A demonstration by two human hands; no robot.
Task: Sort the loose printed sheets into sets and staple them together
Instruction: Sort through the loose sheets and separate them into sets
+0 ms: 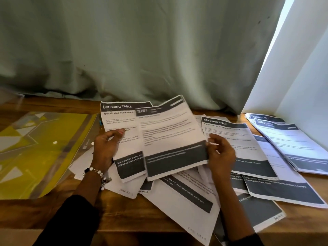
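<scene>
My left hand [106, 146] pinches the "Bottle Label" sheet [122, 137] at its left edge; my right hand [221, 153] grips the blurred top sheet [172, 137] by its right edge. Both sheets are lifted over the loose pile [186, 192] on the table [53, 210] — long axes running away from me, headings at the far end, the top sheet tilted right. A sorted stack [291, 144] lies far right — a yellow folder [35, 148] left.

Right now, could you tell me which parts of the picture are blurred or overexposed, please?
Head view: the sheet headed 2701 is motion-blurred, its body text unreadable; the right hand at its edge is smeared too; daylight through the curtain gap at right blows out white and washes the stack headed 3800 bluish; the Bottle Label Replacement sheet in the left hand stays fairly sharp.
</scene>
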